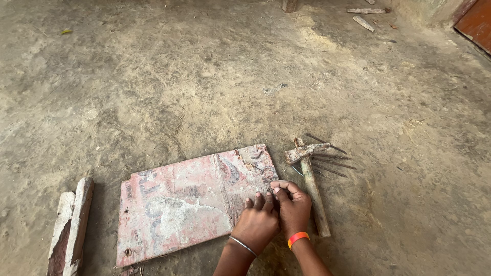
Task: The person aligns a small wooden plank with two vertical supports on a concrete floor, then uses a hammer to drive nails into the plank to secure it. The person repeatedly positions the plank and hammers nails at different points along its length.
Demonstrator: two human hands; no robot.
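A flat wooden board (179,202) with worn pink and white paint lies on the dirt floor. My left hand (257,222), with a thin metal bangle at the wrist, rests on the board's right edge, fingers curled down. My right hand (292,204), with an orange wristband, presses against the left hand at the board's right end; its fingertips pinch something small that I cannot make out. A hammer (309,174) with a wooden handle lies just right of my right hand, its head pointing away. Several long dark nails (332,163) lie beside the hammer head.
Two pale wooden strips (71,225) lie at the left of the board. Small wood scraps (365,15) sit at the far top right near a reddish door panel (478,23). A wooden post base (289,5) stands at the top middle.
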